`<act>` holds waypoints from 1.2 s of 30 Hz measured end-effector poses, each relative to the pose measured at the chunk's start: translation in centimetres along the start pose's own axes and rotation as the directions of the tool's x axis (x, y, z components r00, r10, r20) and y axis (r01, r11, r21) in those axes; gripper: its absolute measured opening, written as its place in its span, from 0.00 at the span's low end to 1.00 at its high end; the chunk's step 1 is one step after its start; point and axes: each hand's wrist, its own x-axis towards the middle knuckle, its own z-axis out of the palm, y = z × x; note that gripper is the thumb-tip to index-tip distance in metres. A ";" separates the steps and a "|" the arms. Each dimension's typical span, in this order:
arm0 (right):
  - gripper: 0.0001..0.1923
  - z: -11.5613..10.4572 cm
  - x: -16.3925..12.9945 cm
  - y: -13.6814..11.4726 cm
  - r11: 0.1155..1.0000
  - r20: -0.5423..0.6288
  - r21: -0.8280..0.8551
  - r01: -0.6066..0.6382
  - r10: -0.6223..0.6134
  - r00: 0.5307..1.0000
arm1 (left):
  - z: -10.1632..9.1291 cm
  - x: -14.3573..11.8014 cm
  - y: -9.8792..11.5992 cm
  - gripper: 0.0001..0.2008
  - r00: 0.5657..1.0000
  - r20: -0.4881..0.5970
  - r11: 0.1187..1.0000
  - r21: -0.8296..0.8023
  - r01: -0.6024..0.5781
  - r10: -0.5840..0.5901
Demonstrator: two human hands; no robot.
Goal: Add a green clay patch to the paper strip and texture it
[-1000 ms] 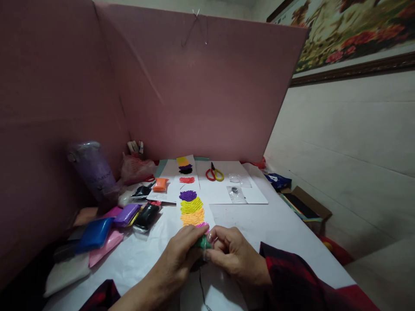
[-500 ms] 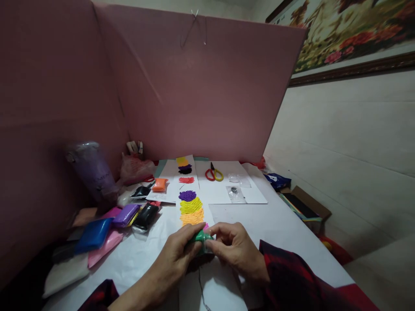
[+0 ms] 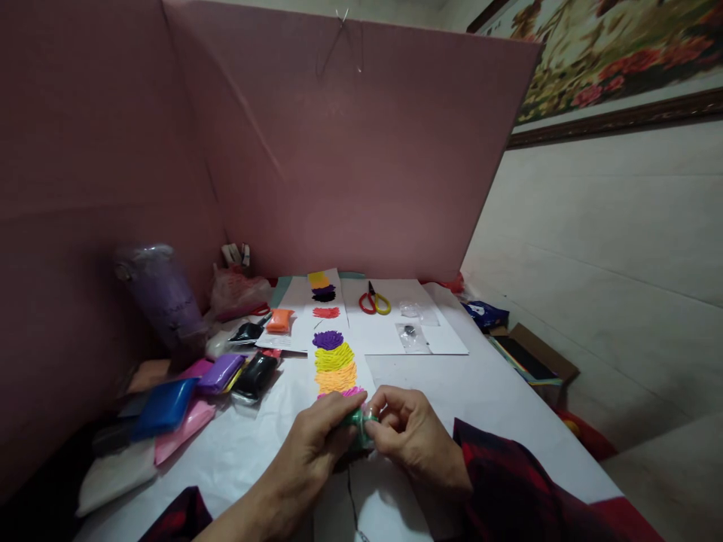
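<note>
Both my hands grip a small clear packet of green clay (image 3: 358, 426) over the near part of a white paper strip. My left hand (image 3: 316, 436) is closed round the packet's left side. Thumb and fingers of my right hand (image 3: 415, 436) pinch its right end. Much of the packet is hidden by my fingers. On the paper strip (image 3: 364, 376) beyond, bands of coloured clay run away from me: pink (image 3: 343, 392), orange (image 3: 337, 376), yellow (image 3: 334, 357), purple (image 3: 327, 340), and farther off red (image 3: 326, 312). A dark thread-like line (image 3: 352, 497) shows below my hands.
Scissors (image 3: 374, 299) with red and yellow handles lie on white sheets at the back. Clay packets in blue (image 3: 163, 409), purple (image 3: 222, 374), black (image 3: 255, 378) and orange (image 3: 279, 321) sit left. A small clear bag (image 3: 413, 339) lies right of centre. A pink panel (image 3: 350, 165) stands behind.
My hands and the green packet have shifted slightly right, and less green shows between my fingers. More of the pink band is visible. The view has tilted a little.
</note>
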 end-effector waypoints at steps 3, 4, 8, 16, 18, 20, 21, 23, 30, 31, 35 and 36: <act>0.06 -0.4 0.1 -0.2 0.993 -0.005 -0.104 0.063 -0.064 0.998 | -0.4 0.0 0.2 0.17 0.989 0.005 0.982 -0.120 0.149 -0.149; 0.05 -0.5 0.1 -0.2 0.988 0.003 -0.127 0.087 -0.087 0.996 | -0.6 0.1 0.3 0.17 0.985 -0.001 0.975 -0.141 0.173 -0.175; 0.09 -0.7 0.3 0.1 0.971 0.088 -0.198 0.131 -0.115 0.989 | -0.9 0.2 0.2 0.16 0.987 -0.049 0.984 -0.097 0.150 -0.155; 0.09 -0.4 0.0 0.5 0.960 0.174 -0.271 0.071 -0.024 0.985 | -0.4 0.0 0.4 0.16 0.997 -0.049 0.997 0.060 0.056 -0.053; 0.08 -0.4 0.0 0.3 0.977 0.214 -0.212 0.004 0.042 0.976 | -0.4 0.1 0.4 0.16 0.998 -0.051 0.997 0.072 0.034 -0.030; 0.05 -0.4 0.0 0.0 0.988 0.266 -0.117 -0.101 0.130 0.955 | -0.5 0.1 0.4 0.16 0.998 -0.056 0.995 0.095 0.004 0.002; 0.04 -0.4 0.0 -0.2 0.985 0.290 -0.072 -0.159 0.173 0.941 | -0.5 0.1 0.3 0.15 0.998 -0.055 0.994 0.112 -0.017 0.023; 0.05 -0.5 0.1 -0.4 0.967 0.318 -0.004 -0.255 0.243 0.916 | -0.6 0.1 0.2 0.15 0.997 -0.043 0.987 0.146 -0.061 0.068; 0.06 -0.8 0.5 0.3 0.998 0.141 0.012 -0.061 0.059 0.988 | -0.7 0.2 0.3 0.14 0.998 -0.048 0.991 0.127 -0.039 0.046; 0.06 -0.9 0.6 0.4 0.999 0.114 -0.032 0.020 -0.016 0.993 | -0.7 0.2 0.4 0.14 0.998 -0.065 0.995 0.102 -0.005 0.012; 0.01 -1.1 0.6 0.1 0.965 0.136 -0.234 0.119 -0.088 0.987 | -0.7 0.2 0.7 0.14 0.985 -0.132 0.993 0.033 0.116 -0.111; 0.03 -1.1 0.6 0.1 0.957 0.142 -0.267 0.116 -0.080 0.987 | -0.7 0.2 0.7 0.14 0.983 -0.143 0.992 0.034 0.122 -0.116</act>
